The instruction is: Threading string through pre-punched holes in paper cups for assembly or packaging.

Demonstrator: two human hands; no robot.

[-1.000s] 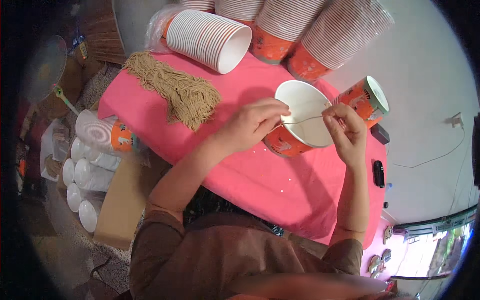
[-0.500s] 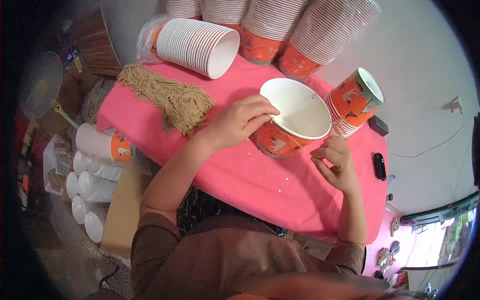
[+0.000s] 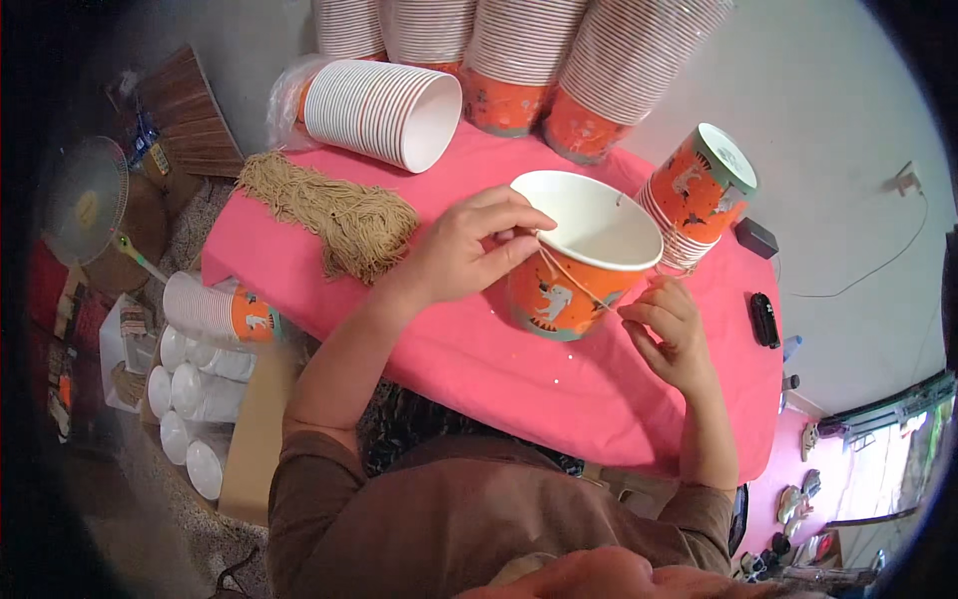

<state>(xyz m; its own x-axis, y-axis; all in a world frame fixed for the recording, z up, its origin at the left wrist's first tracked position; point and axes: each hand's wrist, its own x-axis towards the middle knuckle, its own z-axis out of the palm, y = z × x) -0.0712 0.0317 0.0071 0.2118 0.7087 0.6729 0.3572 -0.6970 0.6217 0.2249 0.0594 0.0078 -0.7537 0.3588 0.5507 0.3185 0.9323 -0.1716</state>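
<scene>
Cup [image 3: 579, 262] upright on pink cloth [image 3: 479, 369], orange outside, white inside, empty as far as visible. Moved since a second ago: then tipped toward the camera with both hands up at the rim; now set level, mouth up.

Left hand [image 3: 469, 250] at the near-left rim, fingers curled, thumb and forefinger pinched on a tan string [image 3: 571, 283]. String running taut from that pinch down across the cup's front to the right hand [image 3: 667, 334].

Right hand dropped from the rim to the cloth level beside the cup's right base, fingers bent and closed on the string's lower end; exact grip partly hidden. Judged: string now threaded at the rim and being drawn through or tightened, rather than being inserted.

Containers:
- Lying stack [image 3: 384, 110] of white cups at rear left, mouth toward the cup in hand, nested, nothing else inside.
- Tilted stack [image 3: 697, 195] just right of the cup, orange top cup showing its base.
- Tall stacks [image 3: 519, 55] leaning along the rear edge.
- More stacks [image 3: 205, 354] on the floor at left, some on a cardboard box [image 3: 254, 439].

Bundle [image 3: 334, 215] of tan strings on cloth, left of the left hand, apart from it. Two dark small objects [image 3: 760, 280] at the cloth's right edge.
</scene>
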